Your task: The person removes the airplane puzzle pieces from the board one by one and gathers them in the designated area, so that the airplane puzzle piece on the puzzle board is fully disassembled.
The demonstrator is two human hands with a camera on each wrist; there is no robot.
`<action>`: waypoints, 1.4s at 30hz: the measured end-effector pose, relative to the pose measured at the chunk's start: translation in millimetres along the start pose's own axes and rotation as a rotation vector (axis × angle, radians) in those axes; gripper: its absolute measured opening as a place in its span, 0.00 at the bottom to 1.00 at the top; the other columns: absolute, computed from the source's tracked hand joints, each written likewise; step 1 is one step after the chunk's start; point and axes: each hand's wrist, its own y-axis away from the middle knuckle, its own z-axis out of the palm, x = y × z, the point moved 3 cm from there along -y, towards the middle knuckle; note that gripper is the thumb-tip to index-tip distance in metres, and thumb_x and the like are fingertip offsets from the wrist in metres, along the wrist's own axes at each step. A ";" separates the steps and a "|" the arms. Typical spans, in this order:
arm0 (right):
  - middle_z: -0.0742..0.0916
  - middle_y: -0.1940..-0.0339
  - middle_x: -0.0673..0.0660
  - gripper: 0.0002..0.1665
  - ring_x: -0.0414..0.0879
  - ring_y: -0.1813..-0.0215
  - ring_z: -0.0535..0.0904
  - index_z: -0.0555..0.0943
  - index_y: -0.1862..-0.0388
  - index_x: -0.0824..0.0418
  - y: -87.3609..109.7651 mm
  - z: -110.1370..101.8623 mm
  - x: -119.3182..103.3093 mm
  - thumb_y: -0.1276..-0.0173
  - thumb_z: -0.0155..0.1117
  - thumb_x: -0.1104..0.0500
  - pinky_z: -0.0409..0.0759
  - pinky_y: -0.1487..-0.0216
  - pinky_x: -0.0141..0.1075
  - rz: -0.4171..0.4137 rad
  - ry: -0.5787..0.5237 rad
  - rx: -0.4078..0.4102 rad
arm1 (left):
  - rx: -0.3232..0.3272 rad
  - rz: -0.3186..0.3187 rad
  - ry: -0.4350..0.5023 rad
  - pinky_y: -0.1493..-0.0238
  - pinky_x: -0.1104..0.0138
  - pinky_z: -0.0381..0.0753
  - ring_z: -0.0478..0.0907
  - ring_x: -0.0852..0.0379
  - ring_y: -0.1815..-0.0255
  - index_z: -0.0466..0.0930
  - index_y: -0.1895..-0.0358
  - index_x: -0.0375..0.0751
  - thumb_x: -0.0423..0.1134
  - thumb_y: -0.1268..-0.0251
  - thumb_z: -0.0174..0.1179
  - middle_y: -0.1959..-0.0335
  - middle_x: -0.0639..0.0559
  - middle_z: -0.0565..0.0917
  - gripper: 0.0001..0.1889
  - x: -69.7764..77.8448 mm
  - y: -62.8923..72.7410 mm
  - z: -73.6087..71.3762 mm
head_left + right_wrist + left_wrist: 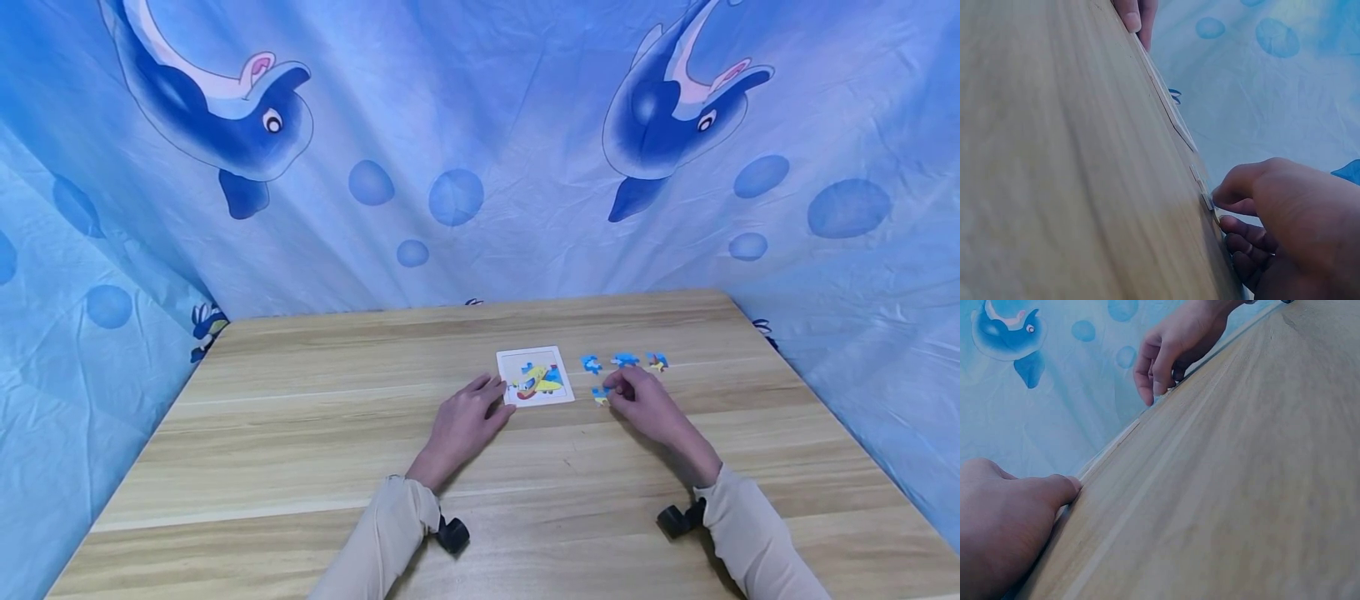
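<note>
A white-framed jigsaw board (565, 383), partly filled with a yellow airplane picture, lies flat on the table. My left hand (467, 417) rests at the board's left side, fingers on its left edge and thumb by the near left corner. To the right of the board, my right hand (647, 404) pinches a blue and yellow jigsaw piece (600, 395) at table level. In the right wrist view, the thumb and index finger of the right hand (1297, 219) meet at the piece's edge; the board (1166, 100) shows edge-on beyond it.
Behind the right hand lie more loose pieces: a blue one (591, 364), another blue one (625, 359) and a blue, red and yellow one (657, 362). The wooden table (300, 433) ends at a blue dolphin-print curtain (495, 250) behind and on both sides.
</note>
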 end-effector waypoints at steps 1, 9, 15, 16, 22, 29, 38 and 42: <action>0.79 0.68 0.54 0.07 0.44 0.65 0.72 0.80 0.60 0.67 -0.1 -0.2 0.0 0.37 0.60 0.71 0.73 0.65 0.32 0.010 0.000 -0.002 | -0.001 0.000 -0.001 0.46 0.54 0.78 0.73 0.50 0.36 0.79 0.41 0.46 0.54 0.33 0.57 0.40 0.49 0.79 0.23 -0.1 0.0 0.2; 0.78 0.67 0.55 0.07 0.46 0.65 0.71 0.79 0.57 0.66 0.4 -4.4 -0.6 0.32 0.59 0.67 0.72 0.66 0.33 0.080 -0.027 -0.013 | -0.002 0.001 -0.005 0.46 0.53 0.78 0.73 0.50 0.36 0.79 0.40 0.46 0.54 0.33 0.57 0.40 0.49 0.79 0.24 -0.7 -0.6 0.8; 0.79 0.68 0.55 0.07 0.46 0.66 0.72 0.79 0.56 0.67 -2.7 -8.5 -1.2 0.31 0.59 0.66 0.73 0.68 0.32 0.053 -0.037 0.015 | 0.002 0.000 0.000 0.47 0.53 0.79 0.73 0.50 0.36 0.79 0.40 0.46 0.55 0.33 0.57 0.40 0.49 0.79 0.24 -0.7 -0.7 1.0; 0.79 0.68 0.55 0.07 0.46 0.67 0.72 0.79 0.56 0.67 -3.4 -8.9 -1.2 0.31 0.59 0.66 0.73 0.68 0.32 0.051 -0.040 0.019 | 0.002 -0.001 -0.001 0.47 0.53 0.79 0.73 0.50 0.36 0.79 0.40 0.46 0.55 0.32 0.56 0.40 0.49 0.79 0.24 -0.7 -0.8 0.8; 0.79 0.68 0.56 0.10 0.46 0.67 0.74 0.78 0.54 0.68 -7.7 -10.6 -2.6 0.30 0.58 0.64 0.74 0.70 0.32 0.051 -0.056 0.020 | -0.001 -0.005 -0.003 0.46 0.53 0.78 0.73 0.51 0.36 0.79 0.40 0.46 0.55 0.32 0.56 0.40 0.50 0.79 0.24 -0.8 -0.8 1.1; 0.78 0.64 0.57 0.12 0.48 0.65 0.75 0.77 0.50 0.67 -12.8 -5.6 -11.3 0.28 0.56 0.62 0.76 0.68 0.34 0.062 -0.076 -0.014 | -0.005 -0.006 -0.002 0.46 0.53 0.78 0.73 0.50 0.36 0.79 0.40 0.46 0.55 0.32 0.56 0.40 0.49 0.79 0.24 -0.4 -0.2 0.3; 0.79 0.64 0.57 0.11 0.47 0.63 0.75 0.78 0.52 0.69 -26.2 10.1 -21.2 0.29 0.56 0.65 0.76 0.64 0.34 0.033 -0.105 -0.019 | 0.003 -0.001 -0.005 0.47 0.53 0.79 0.74 0.51 0.37 0.79 0.40 0.46 0.55 0.32 0.56 0.40 0.50 0.79 0.24 -0.1 -0.4 0.7; 0.79 0.63 0.58 0.11 0.47 0.62 0.75 0.78 0.52 0.69 -31.1 16.7 -26.2 0.30 0.56 0.66 0.76 0.62 0.34 0.024 -0.098 -0.013 | 0.003 -0.001 -0.008 0.47 0.53 0.79 0.74 0.51 0.37 0.79 0.40 0.46 0.55 0.32 0.56 0.40 0.50 0.79 0.24 -0.1 -0.4 1.1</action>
